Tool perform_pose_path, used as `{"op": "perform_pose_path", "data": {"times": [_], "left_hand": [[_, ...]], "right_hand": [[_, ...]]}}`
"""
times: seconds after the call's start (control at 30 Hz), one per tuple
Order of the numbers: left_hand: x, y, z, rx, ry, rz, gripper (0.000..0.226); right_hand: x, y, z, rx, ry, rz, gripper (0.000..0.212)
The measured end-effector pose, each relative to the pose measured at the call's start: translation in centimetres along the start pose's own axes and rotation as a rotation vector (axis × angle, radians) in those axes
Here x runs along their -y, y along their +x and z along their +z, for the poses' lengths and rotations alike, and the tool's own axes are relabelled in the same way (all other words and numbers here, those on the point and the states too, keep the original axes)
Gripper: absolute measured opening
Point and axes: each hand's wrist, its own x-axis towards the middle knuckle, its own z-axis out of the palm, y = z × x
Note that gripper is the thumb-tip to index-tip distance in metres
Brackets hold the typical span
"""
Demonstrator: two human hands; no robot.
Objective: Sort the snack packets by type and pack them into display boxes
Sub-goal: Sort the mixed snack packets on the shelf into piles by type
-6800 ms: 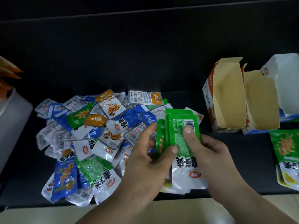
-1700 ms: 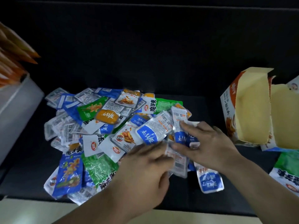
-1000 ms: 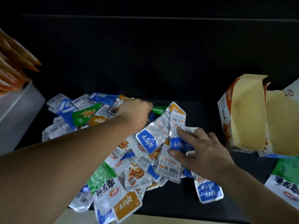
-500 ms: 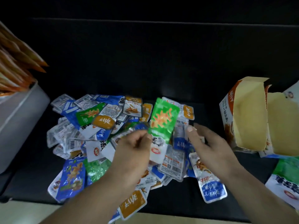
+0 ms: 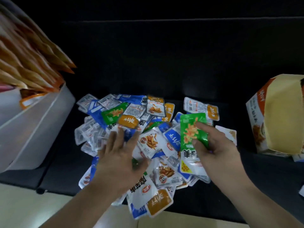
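Clearly the sorting is far from finished. The right hand (image 5: 218, 145) pinches one green packet (image 5: 191, 127), thumb on its printed face and fingers curled over its upper edge, and holds it lifted just above the right side of the pile (image 5: 153, 142). Immediately left of that grip, the left hand (image 5: 120, 155) lies flat with fingers spread and straight, pressing on the heap and gripping nothing. Beneath and around both hands, blue, orange, green and white packets lie mixed and overlapping, some face down, so most of the separating by type is not yet done. Another green one shows further left of the grip, beyond the flat hand. Well to the right of the grip stands an open display box (image 5: 263, 122) with its flap raised; whether anything is inside cannot be told from this angle. Far to the left of the grip, a white bin (image 5: 37, 129) holds orange packets (image 5: 32, 66) standing on edge, blurred, which suggests one type is partly packed. The bulk of the job appears to lie ahead.
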Motion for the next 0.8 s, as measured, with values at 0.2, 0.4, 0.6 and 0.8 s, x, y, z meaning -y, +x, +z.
{"op": "perform_pose_path", "data": {"times": [0.2,0.4,0.6,0.8], "left_hand": [[-2.1,-1.5,3.6,-0.172,-0.030,0.085,0.064],[-2.6,-2.6,3.8,-0.194,-0.109,0.274,0.048],[0.5,-1.0,1.7,-0.261,-0.111,0.142,0.061],[-3.6,-0.7,2.0,-0.167,-0.300,0.009,0.058]], "right_hand": [[-1.4,-0.1,2.4,-0.048,-0.613,-0.278,0.060],[-3.5,0.5,1.7,-0.157,-0.781,-0.459,0.053],[-3.8,0.5,1.4,-0.130,-0.833,-0.514,0.054],[-4.1,1.3,0.9,-0.110,-0.852,-0.475,0.055]]}}
